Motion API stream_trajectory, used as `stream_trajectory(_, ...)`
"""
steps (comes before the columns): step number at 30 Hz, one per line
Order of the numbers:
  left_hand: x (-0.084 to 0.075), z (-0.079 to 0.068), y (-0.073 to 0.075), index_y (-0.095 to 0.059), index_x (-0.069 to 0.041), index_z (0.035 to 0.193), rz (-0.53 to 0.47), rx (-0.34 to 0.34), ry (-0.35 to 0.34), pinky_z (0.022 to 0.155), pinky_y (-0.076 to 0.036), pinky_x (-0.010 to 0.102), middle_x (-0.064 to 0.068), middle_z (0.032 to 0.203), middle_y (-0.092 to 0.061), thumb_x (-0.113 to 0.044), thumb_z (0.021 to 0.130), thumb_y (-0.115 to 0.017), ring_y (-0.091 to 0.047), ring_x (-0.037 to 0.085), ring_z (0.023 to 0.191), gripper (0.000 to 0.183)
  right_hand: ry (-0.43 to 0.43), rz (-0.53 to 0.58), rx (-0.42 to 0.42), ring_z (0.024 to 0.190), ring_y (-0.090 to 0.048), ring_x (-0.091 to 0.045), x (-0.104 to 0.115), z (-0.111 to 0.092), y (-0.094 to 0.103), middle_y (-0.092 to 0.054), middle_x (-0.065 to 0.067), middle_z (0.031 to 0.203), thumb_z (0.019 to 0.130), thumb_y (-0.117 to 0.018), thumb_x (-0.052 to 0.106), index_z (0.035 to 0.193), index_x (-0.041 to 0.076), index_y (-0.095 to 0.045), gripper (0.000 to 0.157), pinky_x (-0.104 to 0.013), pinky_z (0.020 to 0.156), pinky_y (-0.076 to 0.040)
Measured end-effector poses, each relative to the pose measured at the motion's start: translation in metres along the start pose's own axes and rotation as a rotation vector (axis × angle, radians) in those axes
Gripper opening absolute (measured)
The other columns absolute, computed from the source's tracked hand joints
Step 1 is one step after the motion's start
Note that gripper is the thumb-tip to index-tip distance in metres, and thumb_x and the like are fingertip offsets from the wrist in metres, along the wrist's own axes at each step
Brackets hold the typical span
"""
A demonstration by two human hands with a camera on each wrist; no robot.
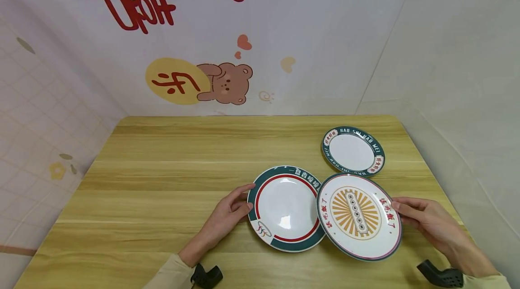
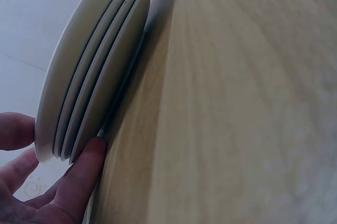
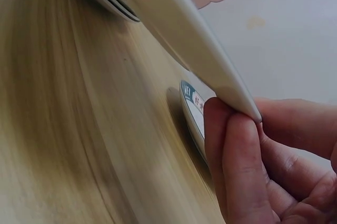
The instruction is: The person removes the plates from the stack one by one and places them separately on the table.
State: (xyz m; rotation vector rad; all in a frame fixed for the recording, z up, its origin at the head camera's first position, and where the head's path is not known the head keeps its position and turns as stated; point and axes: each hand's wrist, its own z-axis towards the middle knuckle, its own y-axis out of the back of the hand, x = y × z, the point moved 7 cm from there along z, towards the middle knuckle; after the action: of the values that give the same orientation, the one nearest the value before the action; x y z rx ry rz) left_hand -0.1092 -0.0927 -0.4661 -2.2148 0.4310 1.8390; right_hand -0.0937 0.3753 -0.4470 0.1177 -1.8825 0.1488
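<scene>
A stack of plates (image 1: 284,207), the top one white with a green rim and red ring, is at the table's middle right. My left hand (image 1: 225,212) holds its left edge, fingers on the upper rim and low beside the table. Several stacked rims (image 2: 100,66) show edge-on in the left wrist view. My right hand (image 1: 430,221) pinches the right rim of a white plate (image 1: 357,216) with an orange sunburst and red characters. That plate is raised off the table, its left edge overlapping the stack's right side in the head view.
Behind the sunburst plate, a smaller green-rimmed plate (image 1: 351,151) lies on the wooden table (image 1: 170,167). A white backdrop (image 1: 325,31) with a printed bear and red characters stands along the back, and a pale wall sheet (image 1: 467,99) on the right.
</scene>
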Motion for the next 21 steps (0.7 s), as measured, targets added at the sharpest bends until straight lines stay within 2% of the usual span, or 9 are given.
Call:
stream_trajectory(6,0.0,0.0,0.0,-0.048,-0.013,0.154,-0.001,0.004,-0.005,0.091,-0.058,0.028,0.021,0.136,-0.058,-0.012,0.105,-0.061,-0.064,0.028,0.118,0.05,0.011,0.027,0.027,0.092,-0.072,-0.008,-0.002,0.0,0.006,-0.077,0.002,0.102,0.106,-0.051,-0.003,0.104,0.019,-0.081,0.037,-0.025,0.078,-0.06)
stream_trajectory(13,-0.001,0.0,0.0,-0.048,-0.013,0.154,0.001,0.007,-0.012,0.091,-0.058,0.028,0.021,0.136,-0.058,-0.013,0.105,-0.061,-0.064,0.029,0.118,0.051,0.004,0.029,0.02,0.091,-0.073,-0.008,-0.006,0.0,0.015,-0.077,0.003,0.1,0.106,-0.052,-0.002,0.101,0.02,-0.081,0.037,-0.024,0.077,-0.06)
stream_trajectory(21,-0.001,0.0,0.0,-0.048,-0.013,0.154,0.005,0.004,-0.012,0.091,-0.058,0.028,0.021,0.136,-0.059,-0.012,0.105,-0.061,-0.064,0.029,0.118,0.05,0.027,0.063,0.082,0.095,-0.072,-0.005,-0.012,0.0,0.025,-0.077,0.004,0.104,0.107,-0.049,-0.003,0.105,0.019,-0.081,0.04,-0.022,0.08,-0.059)
